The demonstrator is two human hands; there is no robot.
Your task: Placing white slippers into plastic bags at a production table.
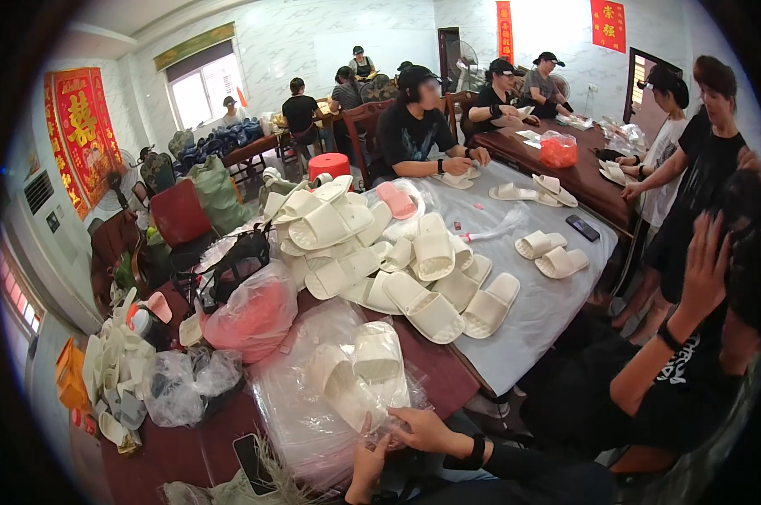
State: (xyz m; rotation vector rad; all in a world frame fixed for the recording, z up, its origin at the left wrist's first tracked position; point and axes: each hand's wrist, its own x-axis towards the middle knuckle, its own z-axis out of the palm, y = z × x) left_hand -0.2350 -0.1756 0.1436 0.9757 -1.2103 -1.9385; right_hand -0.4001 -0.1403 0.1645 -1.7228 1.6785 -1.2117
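Observation:
A pair of white slippers (379, 358) lies inside a clear plastic bag (397, 391) at the near edge of the table. My left hand (369, 454) pinches the bag's near end, fingers pointing up. Beside it, my right hand (423, 432), with a black band on its wrist, grips the same end from the right. Under the bagged pair spreads a stack of flat clear plastic bags (292, 412). Just beyond rises a large heap of loose white slippers (338, 227), with a pink slipper (396, 200) among them.
A phone (254, 465) lies near my left hand. Left stand a red plastic bag (254, 311), crumpled clear plastic (183, 383) and more slippers (111, 362). Close on my right sits a person (658, 370) with a raised hand. Other people work around the tables.

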